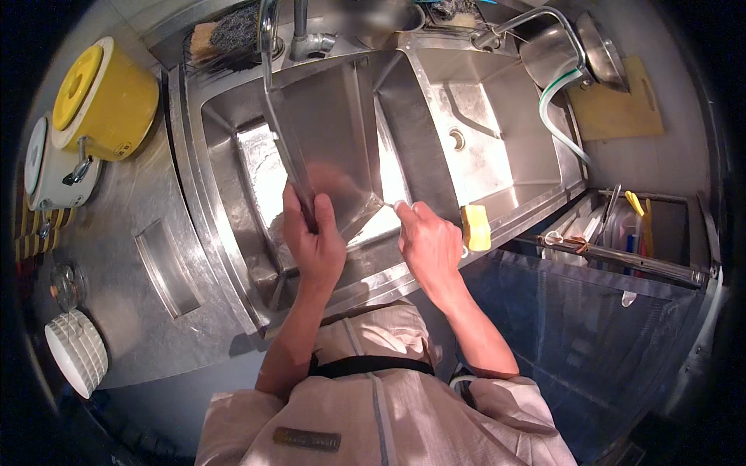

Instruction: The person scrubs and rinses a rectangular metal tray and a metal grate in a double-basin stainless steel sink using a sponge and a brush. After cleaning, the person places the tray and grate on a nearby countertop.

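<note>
A deep rectangular stainless steel pan (320,122) is tilted inside the left sink basin (224,169). My left hand (315,236) grips its left rim, with the thumb on the inner side. At the pan's near right corner, the fingertips of my right hand (430,242) pinch the edge; the fingers partly hide the hold. A chrome faucet (268,29) stands above the pan's far left end. Close to my right hand, a yellow sponge (476,228) rests on the sink's front rim.
The right basin (460,169) has a faucet (542,14) with a clear hose (551,119). Metal bowls (603,52) and a yellow cutting board (629,108) stand beyond. At left are a yellow lidded pot (125,108), a white pot (64,180) and stacked white bowls (78,352). A utensil rack (618,233) is at right.
</note>
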### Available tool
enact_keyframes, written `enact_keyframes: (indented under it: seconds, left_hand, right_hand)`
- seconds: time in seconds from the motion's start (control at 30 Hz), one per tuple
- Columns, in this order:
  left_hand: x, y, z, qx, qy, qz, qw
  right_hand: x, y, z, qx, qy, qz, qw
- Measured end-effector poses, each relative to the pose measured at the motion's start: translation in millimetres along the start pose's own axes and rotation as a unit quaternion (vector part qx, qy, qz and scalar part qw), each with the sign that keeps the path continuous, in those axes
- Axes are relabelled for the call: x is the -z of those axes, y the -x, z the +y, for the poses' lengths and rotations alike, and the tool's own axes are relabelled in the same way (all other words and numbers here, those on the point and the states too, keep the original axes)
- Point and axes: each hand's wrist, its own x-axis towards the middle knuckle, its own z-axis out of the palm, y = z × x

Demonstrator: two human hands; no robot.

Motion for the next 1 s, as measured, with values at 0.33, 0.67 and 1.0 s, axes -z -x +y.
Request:
enact_keyframes:
  seconds: [0.33,0.67,1.0]
  left_hand:
    - [6,0,-2,0.035,-0.024,0.011,0.999]
    - [6,1,-5,0.008,-0.003,0.020,1.000]
    - [6,2,-3,0.022,-0.010,0.016,1.000]
  right_hand:
    - [12,-4,-12,0.015,0.009,-0.071,0.997]
    - [5,-15,-15,0.005,0.010,-0.109,0.994]
    - [11,-21,-16,0.009,-0.023,-0.167,0.986]
